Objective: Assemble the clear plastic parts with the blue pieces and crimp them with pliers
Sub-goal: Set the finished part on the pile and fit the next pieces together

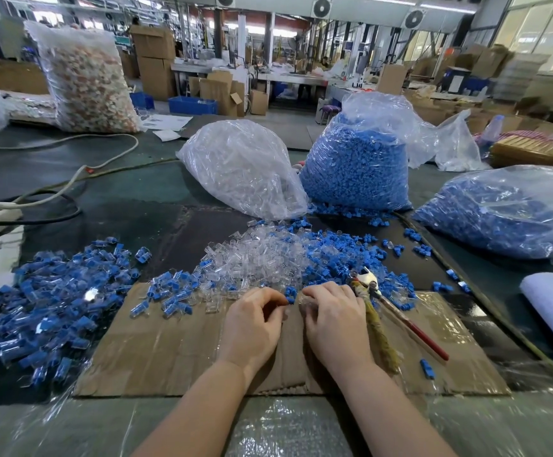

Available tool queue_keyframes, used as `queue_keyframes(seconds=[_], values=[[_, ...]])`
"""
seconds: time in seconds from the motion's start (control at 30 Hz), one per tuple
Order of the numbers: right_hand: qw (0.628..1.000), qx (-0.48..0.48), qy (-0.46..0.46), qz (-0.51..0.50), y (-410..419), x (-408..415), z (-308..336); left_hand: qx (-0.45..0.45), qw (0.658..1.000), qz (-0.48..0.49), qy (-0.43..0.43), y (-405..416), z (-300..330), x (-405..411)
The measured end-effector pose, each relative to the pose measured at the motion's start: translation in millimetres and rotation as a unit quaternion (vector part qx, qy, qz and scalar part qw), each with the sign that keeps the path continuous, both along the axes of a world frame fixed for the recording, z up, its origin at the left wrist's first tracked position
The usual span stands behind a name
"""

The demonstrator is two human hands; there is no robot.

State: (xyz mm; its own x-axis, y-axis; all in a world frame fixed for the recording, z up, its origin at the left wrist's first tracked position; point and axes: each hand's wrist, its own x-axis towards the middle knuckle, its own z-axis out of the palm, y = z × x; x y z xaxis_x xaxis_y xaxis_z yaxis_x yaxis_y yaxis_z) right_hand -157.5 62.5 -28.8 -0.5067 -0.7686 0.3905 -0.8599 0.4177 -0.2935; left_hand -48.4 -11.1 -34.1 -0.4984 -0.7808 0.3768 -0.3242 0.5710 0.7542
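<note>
Both hands meet over the far edge of the cardboard (pixel 176 351). The left hand (pixel 252 321) has its fingers curled, and its fingertips pinch a blue piece (pixel 290 294) that pokes out between the two hands. The right hand (pixel 332 319) is curled too, closed round a clear part (pixel 307 305) that shows faintly under its fingers, just beside the blue piece.

Pliers (pixel 387 308) lie on the cardboard right next to the right hand, touching its outer edge as far as I can see. Their metal nose points away into the pile; one handle is red, the other wrapped in frayed yellowish cloth.

Just past the fingers sits a heap of loose clear parts (pixel 258 255), with loose blue pieces (pixel 337 249) mixed in on its right side. Off to the left spreads a wide pile of joined pieces (pixel 51 301), blue inside clear.

Farther back on the dark table (pixel 110 189) stand three plastic bags: a bag of clear parts (pixel 242 169) in the middle, a blue bag (pixel 354 166) touching its right side, and a second blue bag (pixel 505 212) at the far right. A white cable (pixel 71 179) trails across the table on the left.
</note>
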Motion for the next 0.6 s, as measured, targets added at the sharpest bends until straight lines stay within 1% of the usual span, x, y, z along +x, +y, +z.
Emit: queue_keyframes(seconds=[0.17,0.33,0.47,0.6], values=[[0.998,0.043,0.011,0.048,-9.1,4.5,5.9,0.013,1.000,0.009,0.009,-1.5,-1.1,1.0],[0.993,0.097,0.044,0.046,-20.6,6.1,8.2,0.034,0.999,0.002,0.003,-3.4,-1.8,1.4],[0.995,0.075,0.049,0.037,-18.4,5.2,9.6,0.046,0.999,-0.009,0.005,-2.7,-1.4,2.3],[0.999,-0.003,-0.011,0.030,-6.2,5.3,6.4,0.060,0.998,-0.013,0.019,-1.9,-2.0,2.8]])
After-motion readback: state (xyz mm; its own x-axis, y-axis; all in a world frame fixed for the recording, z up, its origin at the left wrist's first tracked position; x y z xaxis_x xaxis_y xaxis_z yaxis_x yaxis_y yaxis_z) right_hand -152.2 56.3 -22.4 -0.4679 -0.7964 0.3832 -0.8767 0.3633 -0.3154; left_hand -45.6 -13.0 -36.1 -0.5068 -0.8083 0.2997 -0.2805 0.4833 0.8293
